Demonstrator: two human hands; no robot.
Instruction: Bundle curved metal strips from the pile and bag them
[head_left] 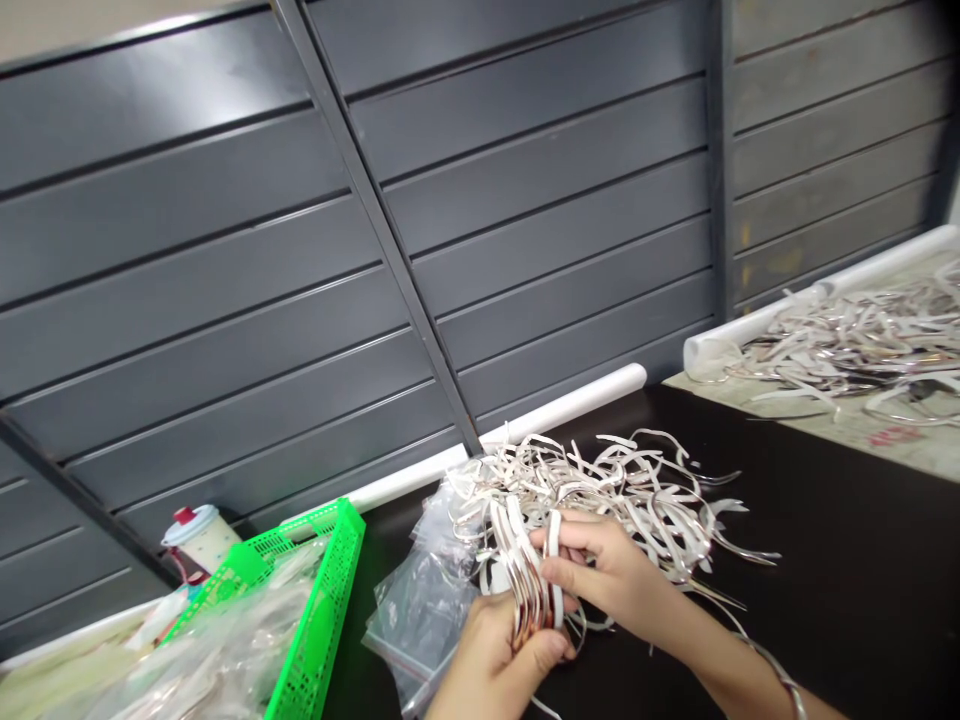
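My left hand (506, 655), low in the middle of the head view, is closed around a bundle of curved strips (529, 580) with white faces and shiny coppery edges. Just right of it, my right hand (592, 565) pinches one white strip (554, 545) at the bundle's side. Behind both hands a loose heap of similar white and metallic strips (637, 490) is spread on the black table top (825, 560). Clear plastic bags (420, 620) lie left of my left hand, partly under the heap's edge.
A green basket (322, 620) with filled clear bags stands at the lower left, beside a cup with a red cap (202, 535). Another strip pile (870, 335) lies at the right. White tubes (570, 405) run along the grey slatted wall (555, 200).
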